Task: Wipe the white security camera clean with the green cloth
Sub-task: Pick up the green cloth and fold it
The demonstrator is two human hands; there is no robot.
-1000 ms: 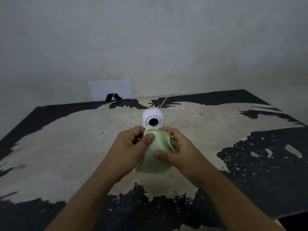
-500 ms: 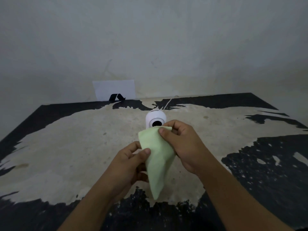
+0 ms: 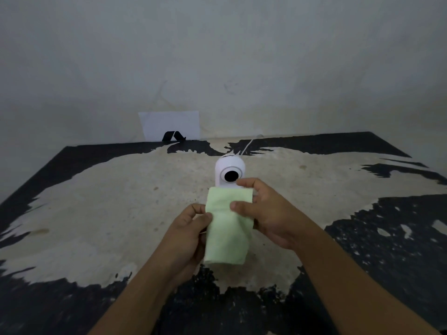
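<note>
The white security camera [image 3: 229,171] stands upright on the table's middle, its black lens facing me; its base is hidden behind the cloth. The pale green cloth [image 3: 227,228] hangs folded just in front of it. My left hand [image 3: 187,235] pinches the cloth's left edge between thumb and fingers. My right hand [image 3: 263,211] grips the cloth's upper right part, thumb on its front and fingers curled behind, close beside the camera's lower right side. I cannot tell whether those fingers touch the camera.
The table [image 3: 101,213] has a worn black top with large pale patches. A thin white cable [image 3: 246,146] runs from the camera to the back edge. A white sheet [image 3: 169,124] with a small black stand [image 3: 173,136] leans on the wall.
The cloth has been spread from a narrow hanging strip into a wider folded rectangle. My right thumb moved down onto its front, and my left hand rose slightly to its left edge.
</note>
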